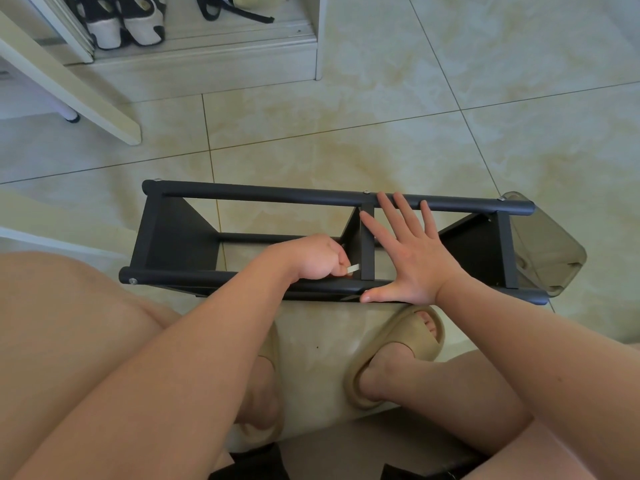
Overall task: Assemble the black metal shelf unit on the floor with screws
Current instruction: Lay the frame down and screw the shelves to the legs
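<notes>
The black metal shelf unit (263,195) lies on its side on the tiled floor in front of me, two long round tubes joined by flat panels. Silver screw heads (132,281) show at the tube ends and at the far tube's middle. My left hand (313,258) is curled and pinches a small pale tool (354,269) against the middle crossbar (367,251), close to the near tube. My right hand (412,251) lies flat with fingers spread across the frame, just right of that crossbar, thumb on the near tube.
A translucent grey plastic container (547,251) stands at the shelf's right end. A white cabinet with shoes (124,26) is at the back left, and a white furniture leg (71,116) is beside it. My feet in beige slippers (398,355) rest just below the shelf.
</notes>
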`<state>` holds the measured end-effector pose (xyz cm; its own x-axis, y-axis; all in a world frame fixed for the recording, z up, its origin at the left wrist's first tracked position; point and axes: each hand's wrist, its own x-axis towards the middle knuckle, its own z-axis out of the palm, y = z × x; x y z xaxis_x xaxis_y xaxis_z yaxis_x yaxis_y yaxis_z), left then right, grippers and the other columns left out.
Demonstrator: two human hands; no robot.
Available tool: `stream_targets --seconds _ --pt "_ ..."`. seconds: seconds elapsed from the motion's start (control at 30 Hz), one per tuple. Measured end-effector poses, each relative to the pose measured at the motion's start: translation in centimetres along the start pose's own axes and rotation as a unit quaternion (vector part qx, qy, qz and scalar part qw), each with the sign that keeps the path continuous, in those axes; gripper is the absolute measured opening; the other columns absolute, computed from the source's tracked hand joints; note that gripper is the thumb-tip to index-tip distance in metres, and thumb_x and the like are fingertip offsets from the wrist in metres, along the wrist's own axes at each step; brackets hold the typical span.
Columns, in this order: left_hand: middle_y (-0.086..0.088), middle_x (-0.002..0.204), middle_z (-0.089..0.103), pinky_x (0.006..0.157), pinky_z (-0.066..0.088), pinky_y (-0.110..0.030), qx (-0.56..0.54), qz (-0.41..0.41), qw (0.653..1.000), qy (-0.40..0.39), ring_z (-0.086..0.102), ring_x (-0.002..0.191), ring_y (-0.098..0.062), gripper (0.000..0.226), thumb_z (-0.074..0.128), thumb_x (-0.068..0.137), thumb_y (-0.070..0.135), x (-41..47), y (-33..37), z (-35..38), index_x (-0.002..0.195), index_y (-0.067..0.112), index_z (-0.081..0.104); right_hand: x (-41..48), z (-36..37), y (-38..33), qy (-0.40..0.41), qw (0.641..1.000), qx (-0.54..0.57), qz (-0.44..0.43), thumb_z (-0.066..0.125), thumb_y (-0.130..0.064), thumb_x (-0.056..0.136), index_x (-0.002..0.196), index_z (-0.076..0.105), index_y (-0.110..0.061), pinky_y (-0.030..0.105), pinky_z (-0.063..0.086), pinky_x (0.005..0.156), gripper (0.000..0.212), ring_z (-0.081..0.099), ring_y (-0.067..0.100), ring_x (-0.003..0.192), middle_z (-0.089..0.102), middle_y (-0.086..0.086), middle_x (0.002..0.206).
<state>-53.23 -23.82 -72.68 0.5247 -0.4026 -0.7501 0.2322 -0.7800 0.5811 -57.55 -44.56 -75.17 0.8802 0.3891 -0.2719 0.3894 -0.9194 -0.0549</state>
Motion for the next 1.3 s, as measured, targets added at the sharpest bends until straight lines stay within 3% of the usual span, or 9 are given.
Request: stream_targets --seconds 0.2,0.37,0.53,0.63,0.73,0.8,0.9,1.07,1.3 --pt "0.007 0.090 0.063 0.090 0.044 -0.031 0.029 0.013 0.999 -0.001 0.057 0.095 -0.017 0.015 0.060 0.097 0.015 0.0 0.1 -0.2 0.088 0.026 0.067 0.0 0.0 0.0 0.001 1.000 0.006 -0.001 0.027 -0.106 0.063 0.162 -0.007 -0.030 0.062 -0.008 0.122 0.129 -0.019 0.033 0.154 -0.018 0.008 0.169" --pt "0.004 0.080 0.071 0.068 0.046 -0.022 0.012 0.033 0.999 0.035 0.060 0.069 -0.006 0.013 0.065 0.091 0.011 0.0 -0.1 -1.2 0.087 0.021 0.073 0.0 0.0 0.0 -0.002 1.000 0.001 0.001 0.026 -0.106 0.063 0.161 -0.010 -0.031 0.062 -0.008 0.122 0.129 -0.021 0.033 0.154 -0.020 0.008 0.168" --pt "0.009 0.089 0.068 0.084 0.046 -0.028 0.007 0.052 0.995 0.080 0.062 0.091 -0.011 0.021 0.067 0.090 0.016 0.5 -0.2 -1.4 0.078 0.033 0.070 0.0 -0.1 0.0 -0.004 1.000 0.005 -0.001 0.026 -0.106 0.063 0.161 -0.010 -0.031 0.062 -0.009 0.122 0.129 -0.022 0.032 0.153 -0.020 0.008 0.168" --pt "0.007 0.090 0.064 0.091 0.049 -0.032 -0.050 0.038 0.995 0.080 0.059 0.094 -0.014 0.021 0.061 0.094 0.017 0.8 -0.2 -1.0 0.080 0.031 0.068 0.0 0.0 0.1 -0.003 1.000 0.006 -0.002 0.026 -0.106 0.063 0.161 -0.010 -0.031 0.062 -0.009 0.122 0.129 -0.022 0.032 0.154 -0.020 0.008 0.168" --pt "0.002 0.101 0.068 0.091 0.055 -0.033 -0.157 0.009 0.986 0.063 0.065 0.104 -0.014 0.011 0.057 0.100 0.021 1.0 -0.2 -0.4 0.102 0.019 0.068 0.0 0.0 0.1 -0.005 1.000 0.003 -0.001 0.028 -0.106 0.063 0.161 -0.011 -0.031 0.062 -0.008 0.122 0.129 -0.023 0.032 0.153 -0.021 0.008 0.168" --pt "0.001 0.100 0.071 0.086 0.056 -0.031 -0.228 -0.012 0.972 0.059 0.068 0.104 -0.014 0.025 0.056 0.102 0.023 1.3 -0.1 0.1 0.121 0.008 0.063 0.0 0.0 0.1 -0.004 1.000 0.005 -0.001 0.027 -0.106 0.063 0.161 -0.011 -0.031 0.062 -0.008 0.122 0.129 -0.023 0.032 0.153 -0.020 0.008 0.168" --pt "-0.003 0.092 0.073 0.082 0.058 -0.031 -0.295 -0.027 0.952 0.074 0.072 0.092 -0.014 0.034 0.057 0.102 0.025 1.6 0.2 0.6 0.129 0.004 0.058 0.1 0.0 0.1 -0.004 1.000 0.004 -0.001 0.027 -0.106 0.063 0.161 -0.010 -0.031 0.063 -0.007 0.122 0.129 -0.022 0.032 0.153 -0.020 0.008 0.168" --pt "0.001 0.087 0.071 0.087 0.056 -0.033 -0.242 -0.023 0.961 0.130 0.069 0.085 -0.011 0.029 0.063 0.098 0.026 2.0 0.2 1.0 0.122 0.010 0.062 0.0 0.0 0.1 -0.002 1.000 0.003 -0.003 0.026 -0.106 0.063 0.162 -0.009 -0.030 0.062 -0.008 0.122 0.129 -0.021 0.032 0.154 -0.019 0.008 0.168" --pt "0.000 0.086 0.071 0.097 0.055 -0.040 -0.245 -0.010 0.961 0.130 0.070 0.089 -0.014 0.022 0.062 0.098 0.021 2.2 0.8 1.2 0.116 0.007 0.067 0.1 0.0 0.1 -0.001 1.000 0.002 -0.004 0.024 -0.106 0.063 0.162 -0.009 -0.030 0.063 -0.007 0.121 0.129 -0.021 0.033 0.154 -0.019 0.009 0.168"
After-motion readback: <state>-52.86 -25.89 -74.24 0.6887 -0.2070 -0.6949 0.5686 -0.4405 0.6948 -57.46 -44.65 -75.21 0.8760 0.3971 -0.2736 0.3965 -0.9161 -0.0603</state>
